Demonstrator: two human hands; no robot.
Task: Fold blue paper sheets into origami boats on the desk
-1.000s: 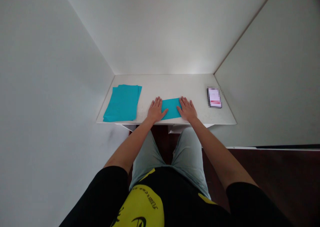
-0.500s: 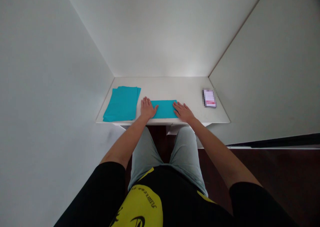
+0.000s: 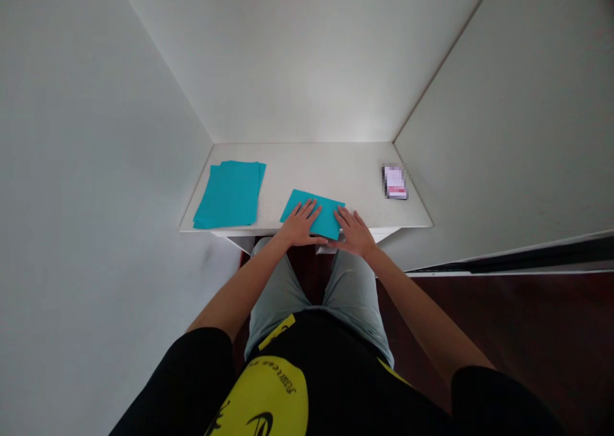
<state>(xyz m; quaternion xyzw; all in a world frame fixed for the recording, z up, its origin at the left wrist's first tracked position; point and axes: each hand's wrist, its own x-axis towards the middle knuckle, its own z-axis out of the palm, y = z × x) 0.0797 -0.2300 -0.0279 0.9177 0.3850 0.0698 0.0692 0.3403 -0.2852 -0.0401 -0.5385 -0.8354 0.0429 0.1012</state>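
A single teal paper sheet [image 3: 314, 211] lies tilted near the front edge of the white table, its near corner overhanging or close to that edge. My left hand [image 3: 300, 225] rests flat on it, fingers spread. My right hand [image 3: 352, 231] presses on its right end, and the fingers cover that corner. To the left lies a loose stack of teal paper sheets [image 3: 229, 194], which neither hand touches.
A phone or card with a pixelated surface [image 3: 394, 182] lies at the table's right rear. White walls enclose the white table [image 3: 316, 161] on three sides. My knees sit below its front edge, above a dark floor.
The single sheet has rotated from square to tilted and shifted toward the table's front edge. Both hands now lie on it, closer together. The view has shifted slightly.
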